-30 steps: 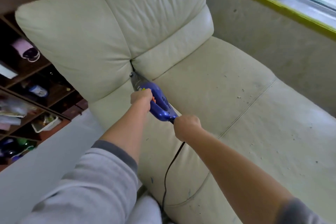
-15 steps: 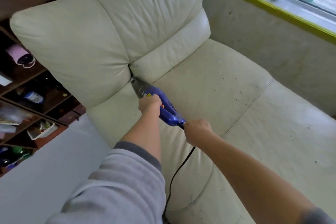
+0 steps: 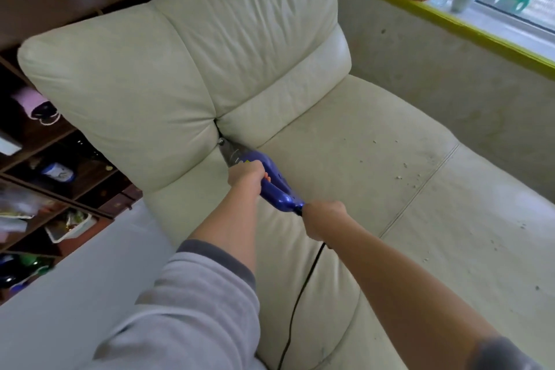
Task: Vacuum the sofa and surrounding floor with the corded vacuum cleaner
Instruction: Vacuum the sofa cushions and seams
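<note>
A cream leather sofa (image 3: 345, 165) fills the view, its seat dotted with crumbs (image 3: 404, 173). A small blue handheld vacuum cleaner (image 3: 277, 186) lies on the seat with its grey nozzle (image 3: 229, 150) pushed into the crease where the two back cushions meet the seat. My left hand (image 3: 246, 179) grips the vacuum's body near the nozzle. My right hand (image 3: 324, 218) grips the rear end of the handle, where the black cord (image 3: 295, 306) comes out and trails down toward the sofa's front edge.
A dark wooden shelf unit (image 3: 36, 159) full of small items stands left of the sofa. A yellow-edged windowsill (image 3: 468, 28) with a pot and bottles runs at the upper right. Pale floor (image 3: 75, 279) shows at the lower left.
The vacuum and both hands have shifted right and slightly down in view; the nozzle stays in the same crease between the cushions.
</note>
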{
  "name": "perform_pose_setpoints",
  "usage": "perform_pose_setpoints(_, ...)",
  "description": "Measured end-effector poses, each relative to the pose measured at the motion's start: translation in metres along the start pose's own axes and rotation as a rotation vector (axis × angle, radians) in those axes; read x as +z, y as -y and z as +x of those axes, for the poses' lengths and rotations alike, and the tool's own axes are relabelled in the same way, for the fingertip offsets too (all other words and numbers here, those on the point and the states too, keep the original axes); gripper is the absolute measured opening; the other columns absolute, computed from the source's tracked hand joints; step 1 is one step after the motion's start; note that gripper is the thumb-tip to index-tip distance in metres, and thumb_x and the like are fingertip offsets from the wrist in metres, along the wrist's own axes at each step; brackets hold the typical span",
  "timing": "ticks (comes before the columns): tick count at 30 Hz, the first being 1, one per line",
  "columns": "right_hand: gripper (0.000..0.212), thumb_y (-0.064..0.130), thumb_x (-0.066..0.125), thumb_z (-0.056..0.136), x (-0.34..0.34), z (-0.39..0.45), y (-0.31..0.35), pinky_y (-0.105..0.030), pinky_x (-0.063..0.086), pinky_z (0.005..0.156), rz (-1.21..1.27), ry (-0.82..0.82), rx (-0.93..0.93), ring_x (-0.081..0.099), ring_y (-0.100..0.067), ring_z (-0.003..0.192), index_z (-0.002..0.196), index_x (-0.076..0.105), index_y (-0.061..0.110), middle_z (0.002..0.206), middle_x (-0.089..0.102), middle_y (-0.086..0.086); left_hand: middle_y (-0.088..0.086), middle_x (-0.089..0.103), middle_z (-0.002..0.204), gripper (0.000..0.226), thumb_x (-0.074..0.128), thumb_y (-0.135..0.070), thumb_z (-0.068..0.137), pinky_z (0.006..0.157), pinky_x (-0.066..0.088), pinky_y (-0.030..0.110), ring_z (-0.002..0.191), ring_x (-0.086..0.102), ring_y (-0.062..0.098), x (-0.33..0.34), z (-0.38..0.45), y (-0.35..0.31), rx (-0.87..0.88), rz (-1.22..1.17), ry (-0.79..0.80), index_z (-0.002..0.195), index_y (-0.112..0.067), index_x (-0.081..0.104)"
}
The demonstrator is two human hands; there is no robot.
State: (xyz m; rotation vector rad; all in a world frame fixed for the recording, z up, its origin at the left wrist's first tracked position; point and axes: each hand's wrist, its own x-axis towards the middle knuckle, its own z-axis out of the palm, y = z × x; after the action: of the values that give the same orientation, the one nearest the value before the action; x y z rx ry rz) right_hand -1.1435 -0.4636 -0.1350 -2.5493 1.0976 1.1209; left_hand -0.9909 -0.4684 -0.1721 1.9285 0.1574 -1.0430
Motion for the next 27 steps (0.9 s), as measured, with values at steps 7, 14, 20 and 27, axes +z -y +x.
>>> perform_pose_setpoints(7, 0.036, 0.007, 0.044, 0.094, 0.026, -0.024, -0.001, -0.026, 0.043, 0.072, -0.002, 0.009, -0.021, 0.062, -0.022, 0.106, 0.128, 0.052, 0.014, 0.117, 0.063, -0.002, 0.010, 0.062, 0.084, 0.039, 0.051, -0.011, 0.088, 0.031, 0.035, 0.016, 0.046, 0.054, 0.015, 0.001, -0.010, 0.029, -0.002, -0.005, -0.018, 0.127, -0.004, 0.056)
perform_pose_setpoints(14, 0.033, 0.008, 0.043, 0.095, 0.018, -0.039, 0.004, -0.026, 0.043, 0.075, 0.009, 0.002, -0.031, 0.064, -0.022, 0.105, 0.126, 0.053, 0.013, 0.117, 0.063, -0.001, 0.007, 0.057, 0.067, 0.033, 0.052, -0.010, 0.088, 0.040, 0.039, 0.023, 0.049, 0.053, 0.016, -0.010, -0.012, 0.025, -0.026, 0.013, 0.041, 0.118, 0.001, 0.059)
perform_pose_setpoints(20, 0.033, 0.006, 0.044, 0.093, -0.006, -0.006, 0.017, -0.030, 0.053, 0.081, 0.041, 0.024, -0.035, 0.067, -0.025, 0.094, 0.122, 0.057, 0.011, 0.107, 0.066, -0.003, 0.007, 0.052, 0.068, 0.038, 0.047, -0.004, 0.089, 0.027, 0.033, 0.014, 0.051, 0.049, 0.015, -0.014, 0.019, 0.000, -0.038, 0.051, 0.057, 0.125, 0.001, 0.055)
perform_pose_setpoints(27, 0.035, 0.008, 0.042, 0.093, -0.004, -0.010, -0.015, -0.026, 0.041, 0.070, 0.055, -0.018, -0.010, 0.063, -0.023, 0.101, 0.125, 0.055, 0.016, 0.110, 0.064, -0.002, 0.010, 0.060, 0.078, 0.035, 0.047, -0.002, 0.086, 0.038, 0.041, 0.023, 0.050, 0.054, 0.016, 0.016, 0.018, -0.002, -0.044, 0.017, 0.086, 0.120, 0.000, 0.055)
